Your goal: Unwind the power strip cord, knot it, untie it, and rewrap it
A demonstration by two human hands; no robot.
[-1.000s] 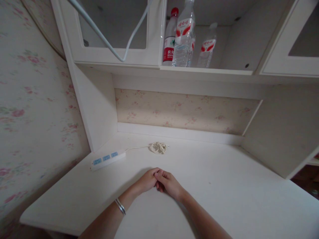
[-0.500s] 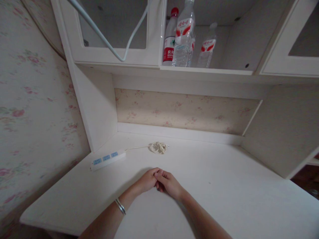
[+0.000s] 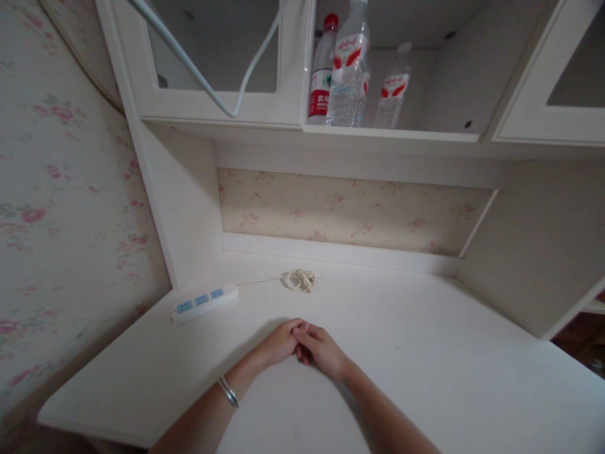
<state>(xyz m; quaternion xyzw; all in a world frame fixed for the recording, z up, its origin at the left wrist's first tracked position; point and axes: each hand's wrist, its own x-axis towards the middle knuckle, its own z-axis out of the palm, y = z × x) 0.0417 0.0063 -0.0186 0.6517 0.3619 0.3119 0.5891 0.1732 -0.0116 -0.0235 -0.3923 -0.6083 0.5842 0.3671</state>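
My left hand (image 3: 282, 341) and my right hand (image 3: 323, 351) rest clasped together on the white desktop (image 3: 416, 384). Both are closed, the right thumb lying over the left fingers, and no object shows in either. A silver bangle (image 3: 229, 391) circles my left wrist. Beyond the hands lies a coiled white cord (image 3: 300, 281), apart from them. It leads left to a white power strip (image 3: 205, 306) with blue socket panels.
Above the desk, an open cabinet shelf (image 3: 392, 133) holds a red-capped bottle (image 3: 321, 82), a large clear bottle (image 3: 347, 69) and a smaller bottle (image 3: 393, 88). A pale bent tube (image 3: 208, 88) hangs before the left cabinet door. Side panels flank the desk.
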